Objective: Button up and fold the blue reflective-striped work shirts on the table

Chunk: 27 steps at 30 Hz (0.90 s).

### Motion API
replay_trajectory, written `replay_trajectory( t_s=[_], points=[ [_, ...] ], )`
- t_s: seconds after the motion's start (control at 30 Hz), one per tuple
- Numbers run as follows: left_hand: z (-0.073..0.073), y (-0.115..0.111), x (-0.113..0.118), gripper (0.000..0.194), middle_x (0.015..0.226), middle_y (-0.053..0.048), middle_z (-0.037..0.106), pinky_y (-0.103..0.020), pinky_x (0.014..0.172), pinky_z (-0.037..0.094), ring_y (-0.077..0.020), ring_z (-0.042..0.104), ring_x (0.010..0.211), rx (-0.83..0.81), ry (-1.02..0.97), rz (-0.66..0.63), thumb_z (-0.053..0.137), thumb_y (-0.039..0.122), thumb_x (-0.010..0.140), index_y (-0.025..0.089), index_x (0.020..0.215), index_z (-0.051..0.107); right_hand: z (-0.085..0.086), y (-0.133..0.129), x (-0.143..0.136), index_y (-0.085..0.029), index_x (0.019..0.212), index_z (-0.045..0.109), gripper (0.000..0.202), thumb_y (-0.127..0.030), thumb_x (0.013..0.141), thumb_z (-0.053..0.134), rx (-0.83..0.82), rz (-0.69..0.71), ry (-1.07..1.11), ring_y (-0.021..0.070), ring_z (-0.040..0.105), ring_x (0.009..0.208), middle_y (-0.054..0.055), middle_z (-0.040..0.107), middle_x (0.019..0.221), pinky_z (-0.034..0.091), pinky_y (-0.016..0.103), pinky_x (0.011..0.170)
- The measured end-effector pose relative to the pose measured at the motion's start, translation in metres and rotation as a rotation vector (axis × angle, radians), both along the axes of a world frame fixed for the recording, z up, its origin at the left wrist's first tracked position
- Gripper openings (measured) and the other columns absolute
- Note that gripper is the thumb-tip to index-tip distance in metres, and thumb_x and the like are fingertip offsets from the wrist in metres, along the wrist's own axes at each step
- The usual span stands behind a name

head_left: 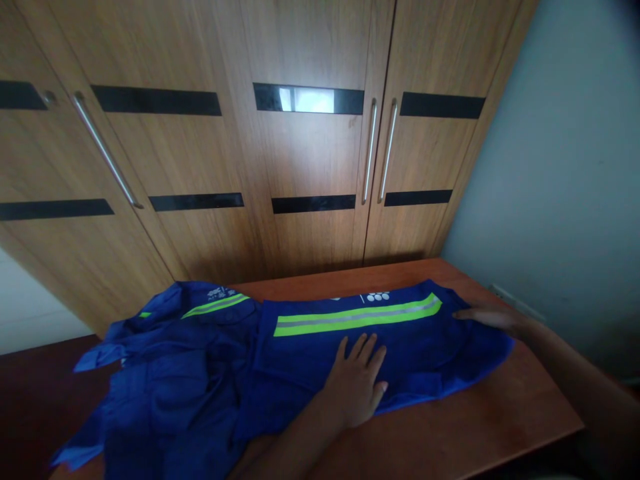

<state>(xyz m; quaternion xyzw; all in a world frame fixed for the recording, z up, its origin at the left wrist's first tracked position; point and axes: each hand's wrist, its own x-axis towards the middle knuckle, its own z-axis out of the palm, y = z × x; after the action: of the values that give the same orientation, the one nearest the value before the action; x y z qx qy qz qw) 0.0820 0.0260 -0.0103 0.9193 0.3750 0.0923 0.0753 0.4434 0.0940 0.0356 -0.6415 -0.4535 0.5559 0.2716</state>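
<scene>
A blue garment with a yellow-green and grey reflective stripe and white printed marks lies folded on a reddish-brown table. My left hand rests flat on its front part, fingers spread. At the garment's right end is my right hand, its fingertips on the dark blue edge; whether the fingers pinch the cloth is too unclear to tell. More blue clothing, crumpled and with similar stripes, lies at the left and hangs past the table's left edge.
Behind the table stands a wooden wardrobe with black strips and long metal handles. A pale wall rises at the right, with a socket low down. The table's front edge runs along the lower right.
</scene>
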Motion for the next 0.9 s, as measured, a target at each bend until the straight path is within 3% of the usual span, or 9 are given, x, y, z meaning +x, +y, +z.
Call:
replay_trajectory(
  t_s=[0.1,0.2,0.37,0.53,0.7,0.9],
  points=[
    [0.008,-0.007,0.0,0.052,0.154,-0.007,0.025,-0.053,0.111,0.019,-0.0281,0.02,0.14,0.085,0.0,-0.035,0.031,0.047,0.094,0.024,0.14,0.037,0.02,-0.002,-0.006,-0.023,0.112,0.065,0.045,-0.034,0.068,0.072,-0.026,-0.033,0.13,0.0304,0.069,0.093,0.012,0.071,0.106,0.054,0.045,0.086],
    [0.012,-0.014,0.004,0.041,0.145,-0.009,0.041,-0.046,0.108,0.027,-0.0263,0.034,0.131,0.178,0.013,-0.103,0.035,0.036,0.096,0.02,0.13,0.048,0.038,-0.004,-0.017,-0.023,0.109,0.067,0.042,-0.034,0.069,0.071,0.111,-0.057,0.207,0.0307,0.069,0.093,0.011,0.072,0.105,0.054,0.044,0.086],
    [0.006,-0.024,0.01,0.026,0.115,-0.007,0.06,-0.036,0.089,0.041,-0.0216,0.051,0.104,0.216,0.038,-0.195,0.04,0.022,0.094,0.018,0.113,0.057,0.063,-0.007,-0.051,-0.024,0.107,0.067,0.041,-0.033,0.068,0.072,0.229,-0.04,0.264,0.03,0.07,0.088,0.008,0.073,0.099,0.056,0.043,0.083],
    [0.006,-0.026,0.009,0.019,0.106,-0.005,0.059,-0.034,0.078,0.042,-0.0209,0.051,0.095,0.183,0.073,-0.218,0.047,0.022,0.09,0.018,0.107,0.056,0.08,-0.009,-0.083,-0.023,0.105,0.068,0.038,-0.034,0.069,0.07,0.314,-0.008,0.252,0.0288,0.07,0.087,0.007,0.074,0.094,0.057,0.039,0.078],
    [0.013,-0.028,0.009,0.021,0.101,-0.006,0.059,-0.035,0.073,0.043,-0.0217,0.052,0.089,0.215,0.108,-0.235,0.041,0.019,0.091,0.017,0.106,0.055,0.092,-0.01,-0.113,-0.02,0.106,0.067,0.038,-0.033,0.07,0.071,0.387,-0.022,0.35,0.027,0.07,0.084,0.007,0.074,0.093,0.057,0.037,0.077],
    [0.017,-0.03,0.007,0.025,0.104,-0.007,0.06,-0.037,0.076,0.046,-0.0231,0.054,0.091,0.111,0.088,-0.228,0.048,0.02,0.086,0.019,0.109,0.057,0.09,-0.014,-0.165,-0.019,0.108,0.065,0.042,-0.03,0.069,0.072,0.393,0.039,0.49,0.021,0.069,0.073,0.004,0.074,0.089,0.055,0.031,0.068]
  ],
)
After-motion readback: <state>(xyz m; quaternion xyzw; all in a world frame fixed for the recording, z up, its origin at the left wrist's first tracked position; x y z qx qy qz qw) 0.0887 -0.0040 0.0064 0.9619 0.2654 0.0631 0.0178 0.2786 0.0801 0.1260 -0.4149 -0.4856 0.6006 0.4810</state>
